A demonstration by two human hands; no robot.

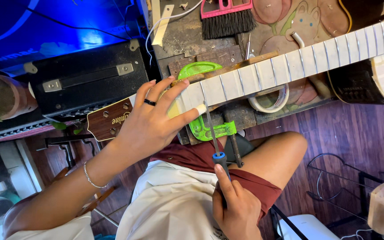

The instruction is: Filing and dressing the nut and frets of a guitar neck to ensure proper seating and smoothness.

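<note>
I take the guitar neck (290,66) as my landmark: it runs as a long pale bar from the brown headstock (110,120) at lower left up to the right edge of view, its fretboard masked in pale tape with thin metal frets showing between the strips.

My left hand (150,122) lies spread flat on the neck just beside the headstock, fingers open and pressing, closed on nothing; the thumb tip wears a white wrap and touches the near edge of the neck. My right hand (236,206) sits well below the neck, over my lap, its grip clenched on the blue-collared handle of a slim file (213,129).

The file's long axis stands almost square to the neck. Its tip meets the near edge right beside my left thumb, so the working point lies straight up and away from the right grip, and the left hand is by far the nearer one to it.

A green clamp (207,129) bites the neck at that same spot, its screw handle hanging beside the file.

Hard to read: whether the file tip rests on a fret or on tape, since thumb and clamp crowd it. The guitar body is cut off at the right. The desk (183,38) beyond the neck shows a brush (227,18) cropped by the top edge.
</note>
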